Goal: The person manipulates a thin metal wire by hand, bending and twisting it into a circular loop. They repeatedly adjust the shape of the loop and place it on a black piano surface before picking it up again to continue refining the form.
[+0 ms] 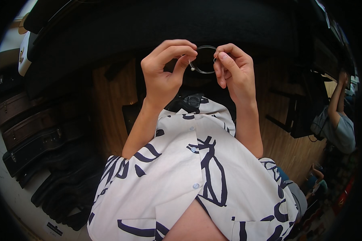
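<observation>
Between my two hands, above my patterned shirt, is a thin coiled wire (pixel 205 72) with a small metal ball end (pixel 192 68) on its lower left. My left hand (pixel 165 72) grips the left side of the coil between thumb and curled fingers. My right hand (pixel 235 68) pinches the right side, its other fingers bent. The coil's ends near the fingertips are partly hidden.
A wide black surface (pixel 181 20) spans the top. Dark instrument cases (pixel 28 112) line the left. A black chair or stand (pixel 297 120) is at the right. A person in grey (pixel 338 132) reaches up there, and another person (pixel 315 180) is lower right.
</observation>
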`<state>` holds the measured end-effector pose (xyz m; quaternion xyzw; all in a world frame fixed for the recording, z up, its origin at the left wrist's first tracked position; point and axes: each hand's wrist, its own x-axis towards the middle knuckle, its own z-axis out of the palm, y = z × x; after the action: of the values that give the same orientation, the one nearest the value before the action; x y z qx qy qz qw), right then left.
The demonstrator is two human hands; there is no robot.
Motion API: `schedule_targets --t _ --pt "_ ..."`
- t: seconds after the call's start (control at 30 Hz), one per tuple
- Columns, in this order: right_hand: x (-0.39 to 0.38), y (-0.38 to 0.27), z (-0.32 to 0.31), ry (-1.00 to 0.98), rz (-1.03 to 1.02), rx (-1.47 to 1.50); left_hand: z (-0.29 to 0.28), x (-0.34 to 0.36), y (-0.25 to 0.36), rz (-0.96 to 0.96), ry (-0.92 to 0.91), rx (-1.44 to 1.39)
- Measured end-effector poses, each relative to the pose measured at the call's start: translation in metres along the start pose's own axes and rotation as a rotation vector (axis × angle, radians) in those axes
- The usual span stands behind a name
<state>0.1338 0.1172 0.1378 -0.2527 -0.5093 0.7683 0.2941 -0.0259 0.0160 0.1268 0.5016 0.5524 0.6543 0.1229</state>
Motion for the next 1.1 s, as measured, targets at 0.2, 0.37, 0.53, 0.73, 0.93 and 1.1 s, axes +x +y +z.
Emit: schedule_targets --t 0.2,0.37,0.53,0.73,0.93,1.1 --pt "0.000 0.000 -0.004 0.051 -0.035 -0.061 -0.005 -0.006 0.002 -0.235 0.174 -0.286" --pt "0.001 0.001 -0.014 0.033 -0.100 -0.032 -0.010 -0.005 0.000 -0.407 0.298 -0.395" --pt "0.002 -0.001 -0.014 0.114 -0.159 -0.047 -0.014 -0.001 0.000 -0.497 0.289 -0.431" --pt "0.002 0.001 -0.017 0.147 -0.156 -0.048 -0.020 0.000 -0.001 -0.636 0.095 -0.357" --pt "-0.002 -0.006 -0.017 0.137 -0.126 -0.247 -0.021 0.000 -0.002 -0.406 0.021 0.049" --pt "-0.005 -0.008 -0.011 0.059 -0.131 -0.378 -0.008 0.012 0.018 -0.062 -0.124 0.237"
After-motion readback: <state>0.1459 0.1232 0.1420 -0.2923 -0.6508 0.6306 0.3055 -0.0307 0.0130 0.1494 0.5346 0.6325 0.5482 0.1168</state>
